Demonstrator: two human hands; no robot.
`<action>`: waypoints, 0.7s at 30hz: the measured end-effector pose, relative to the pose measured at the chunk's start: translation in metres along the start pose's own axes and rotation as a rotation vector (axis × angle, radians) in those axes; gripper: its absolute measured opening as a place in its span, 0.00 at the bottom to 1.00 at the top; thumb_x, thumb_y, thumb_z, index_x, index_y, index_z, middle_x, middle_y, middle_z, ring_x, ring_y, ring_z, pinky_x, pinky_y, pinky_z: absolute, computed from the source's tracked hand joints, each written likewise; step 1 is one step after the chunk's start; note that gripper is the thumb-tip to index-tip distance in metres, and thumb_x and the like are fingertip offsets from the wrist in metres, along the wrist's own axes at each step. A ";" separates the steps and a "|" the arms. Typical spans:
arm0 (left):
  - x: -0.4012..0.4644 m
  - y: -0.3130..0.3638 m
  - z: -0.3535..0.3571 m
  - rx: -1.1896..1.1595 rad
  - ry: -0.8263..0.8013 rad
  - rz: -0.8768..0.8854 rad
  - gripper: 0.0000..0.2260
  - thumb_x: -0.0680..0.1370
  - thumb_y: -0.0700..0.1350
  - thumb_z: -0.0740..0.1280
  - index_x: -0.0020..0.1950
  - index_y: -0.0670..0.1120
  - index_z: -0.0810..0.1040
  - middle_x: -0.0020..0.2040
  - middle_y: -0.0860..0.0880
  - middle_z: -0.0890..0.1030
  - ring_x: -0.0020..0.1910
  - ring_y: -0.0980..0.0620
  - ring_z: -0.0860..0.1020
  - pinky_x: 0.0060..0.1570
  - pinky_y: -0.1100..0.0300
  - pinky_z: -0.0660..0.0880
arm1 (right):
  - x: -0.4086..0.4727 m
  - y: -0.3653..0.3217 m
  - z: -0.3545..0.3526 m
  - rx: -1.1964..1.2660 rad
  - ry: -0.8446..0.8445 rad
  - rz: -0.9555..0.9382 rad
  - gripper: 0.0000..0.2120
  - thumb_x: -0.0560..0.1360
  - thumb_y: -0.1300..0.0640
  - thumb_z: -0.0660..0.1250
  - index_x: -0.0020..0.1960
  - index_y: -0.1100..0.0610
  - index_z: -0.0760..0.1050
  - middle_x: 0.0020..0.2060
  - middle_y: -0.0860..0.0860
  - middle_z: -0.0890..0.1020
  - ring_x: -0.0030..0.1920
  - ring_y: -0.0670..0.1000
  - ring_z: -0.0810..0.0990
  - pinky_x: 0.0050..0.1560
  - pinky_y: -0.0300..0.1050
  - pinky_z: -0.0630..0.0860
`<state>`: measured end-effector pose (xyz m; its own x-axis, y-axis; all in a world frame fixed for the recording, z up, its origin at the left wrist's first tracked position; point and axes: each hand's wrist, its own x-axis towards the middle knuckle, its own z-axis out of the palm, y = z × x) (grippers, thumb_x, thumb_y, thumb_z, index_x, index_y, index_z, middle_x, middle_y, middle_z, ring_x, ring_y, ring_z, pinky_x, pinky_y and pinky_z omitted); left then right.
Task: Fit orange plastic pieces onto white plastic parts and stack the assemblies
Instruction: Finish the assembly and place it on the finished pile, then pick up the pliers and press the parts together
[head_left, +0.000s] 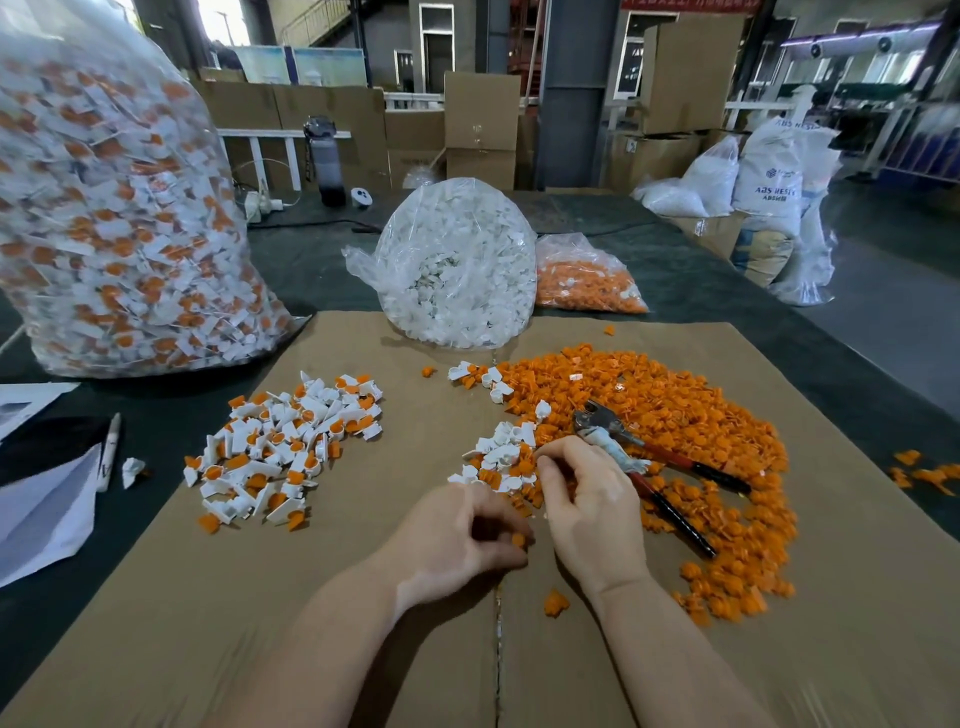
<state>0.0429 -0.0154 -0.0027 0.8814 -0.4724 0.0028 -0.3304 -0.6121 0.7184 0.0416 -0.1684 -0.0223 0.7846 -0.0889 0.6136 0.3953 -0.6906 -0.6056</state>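
Note:
My left hand (462, 535) curls its fingers round a small orange piece (518, 540) just above the cardboard sheet (363, 597). My right hand (592, 509) reaches with bent fingers into a small cluster of white parts (501, 452) at the edge of the big heap of orange pieces (691, 441); what its fingertips pinch is hidden. A pile of finished white-and-orange assemblies (283, 441) lies to the left. One stray orange piece (556, 603) lies by my right wrist.
Red-handled pliers (649, 462) lie on the orange heap beside my right hand. Behind stand a bag of white parts (457, 265), a bag of orange pieces (587, 280) and a large bag of assemblies (109, 208). Papers and a pen (109, 452) lie at the left.

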 end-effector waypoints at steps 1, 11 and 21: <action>-0.001 0.000 -0.004 0.027 -0.093 0.013 0.05 0.72 0.47 0.72 0.47 0.52 0.83 0.40 0.56 0.79 0.41 0.60 0.75 0.45 0.66 0.71 | 0.000 0.000 0.000 -0.003 -0.003 -0.001 0.04 0.74 0.65 0.67 0.42 0.59 0.78 0.35 0.48 0.79 0.40 0.50 0.76 0.40 0.47 0.75; -0.008 0.012 -0.025 -0.016 -0.555 0.021 0.12 0.70 0.47 0.74 0.52 0.48 0.82 0.38 0.54 0.78 0.39 0.60 0.75 0.42 0.70 0.70 | -0.001 0.001 0.001 -0.010 -0.013 0.010 0.03 0.74 0.65 0.67 0.43 0.59 0.79 0.36 0.48 0.79 0.40 0.48 0.77 0.40 0.45 0.76; 0.000 0.016 0.002 -0.033 -0.267 0.085 0.07 0.70 0.47 0.74 0.48 0.50 0.82 0.42 0.59 0.75 0.41 0.63 0.72 0.45 0.71 0.69 | -0.001 0.001 0.002 -0.031 0.009 0.012 0.03 0.73 0.65 0.68 0.42 0.59 0.79 0.36 0.48 0.80 0.40 0.49 0.77 0.39 0.45 0.76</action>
<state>0.0370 -0.0266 0.0079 0.7296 -0.6739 -0.1162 -0.3839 -0.5443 0.7459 0.0426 -0.1675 -0.0245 0.7848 -0.1034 0.6110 0.3712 -0.7111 -0.5971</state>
